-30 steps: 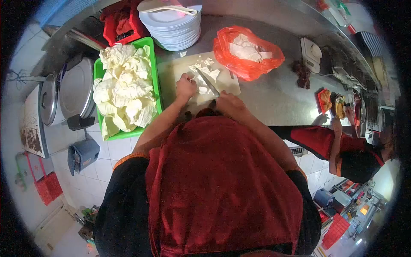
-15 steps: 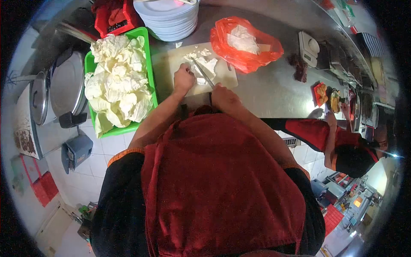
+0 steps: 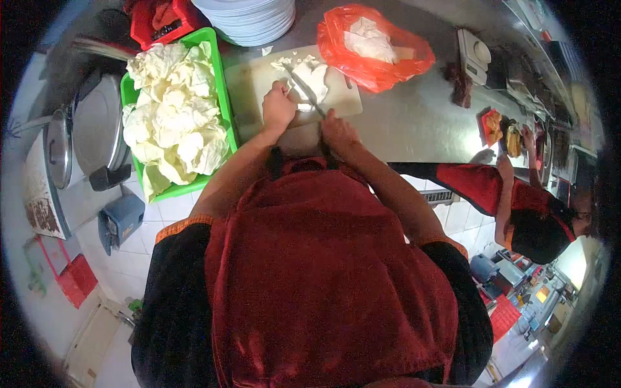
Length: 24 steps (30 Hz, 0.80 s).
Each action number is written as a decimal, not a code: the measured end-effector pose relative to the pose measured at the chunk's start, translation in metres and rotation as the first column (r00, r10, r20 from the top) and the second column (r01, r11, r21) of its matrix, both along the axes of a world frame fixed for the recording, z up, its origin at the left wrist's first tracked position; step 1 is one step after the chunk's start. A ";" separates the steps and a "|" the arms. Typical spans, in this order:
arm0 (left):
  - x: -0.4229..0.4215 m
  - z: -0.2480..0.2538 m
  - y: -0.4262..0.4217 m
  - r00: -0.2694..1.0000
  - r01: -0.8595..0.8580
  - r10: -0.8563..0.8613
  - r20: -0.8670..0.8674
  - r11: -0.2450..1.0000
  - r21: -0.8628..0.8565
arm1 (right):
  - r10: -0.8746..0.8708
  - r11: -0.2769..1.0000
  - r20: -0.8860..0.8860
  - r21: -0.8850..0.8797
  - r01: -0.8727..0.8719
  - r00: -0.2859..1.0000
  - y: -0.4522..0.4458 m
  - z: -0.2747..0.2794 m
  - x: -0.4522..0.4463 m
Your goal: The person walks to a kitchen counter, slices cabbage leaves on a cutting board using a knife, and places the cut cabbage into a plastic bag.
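Observation:
A pale cutting board [image 3: 249,81] lies on the metal counter with a white cabbage leaf [image 3: 315,76] and small cut bits on it. My right hand [image 3: 339,132] is wrapped round the handle of a knife [image 3: 306,90], whose blade slants up and left across the leaf. At the leaf's left edge rests my left hand [image 3: 279,107], fingers curled in against it; the fingertips are partly hidden. To the left, a green crate [image 3: 226,116] is heaped with pale cabbage leaves [image 3: 174,110].
A stack of white plates [image 3: 252,22] and a red basket [image 3: 165,22] stand behind the board. An orange plastic bag [image 3: 375,71] overlaps its right corner. Further right are a white scale [image 3: 474,55] and a co-worker [image 3: 524,200] handling food.
The whole view has shifted, so the counter sits higher in the picture. Both hands stay at the leaf, and the knife still lies across it at a similar slant.

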<state>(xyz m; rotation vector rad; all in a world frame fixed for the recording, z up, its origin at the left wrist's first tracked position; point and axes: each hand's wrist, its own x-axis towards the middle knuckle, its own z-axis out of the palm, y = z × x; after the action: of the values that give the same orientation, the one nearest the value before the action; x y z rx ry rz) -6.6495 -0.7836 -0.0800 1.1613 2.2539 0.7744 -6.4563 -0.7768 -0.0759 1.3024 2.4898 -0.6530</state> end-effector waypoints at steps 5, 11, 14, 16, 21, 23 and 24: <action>-0.003 -0.006 -0.001 0.999 -0.015 0.014 0.041 1.000 0.024 | -0.253 0.964 -0.038 -0.099 0.248 0.967 0.017 -0.003 -0.009; -0.020 0.028 -0.002 0.966 0.254 -0.257 0.010 0.949 -0.188 | -0.182 0.979 -0.281 -0.137 0.148 0.942 0.014 0.042 0.039; -0.025 0.049 0.011 0.908 0.379 -0.405 -0.113 0.904 -0.197 | -0.281 0.959 -0.439 -0.085 0.272 0.854 -0.002 0.032 0.075; -0.029 0.052 0.028 0.832 0.453 -0.489 -0.261 0.871 -0.189 | -0.363 0.925 -0.505 -0.096 0.367 0.783 -0.003 0.034 0.092; -0.041 0.039 0.066 0.760 0.650 -0.642 0.102 0.743 -0.159 | -0.545 0.838 -0.391 -0.267 0.475 0.742 -0.009 0.056 0.117; -0.034 0.055 0.068 0.763 0.625 -0.646 0.023 0.728 -0.281 | -0.566 0.824 -0.399 -0.276 0.494 0.721 -0.012 0.054 0.122; -0.028 0.065 0.066 0.764 0.574 -0.643 -0.056 0.716 -0.396 | -0.578 0.816 -0.404 -0.287 0.501 0.709 -0.015 0.052 0.125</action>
<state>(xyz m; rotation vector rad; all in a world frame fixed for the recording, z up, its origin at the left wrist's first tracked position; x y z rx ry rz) -6.6774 -0.7181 -0.0153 1.7042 1.8283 -0.0232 -6.3311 -0.7914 -0.0243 2.0406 2.2885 -1.4349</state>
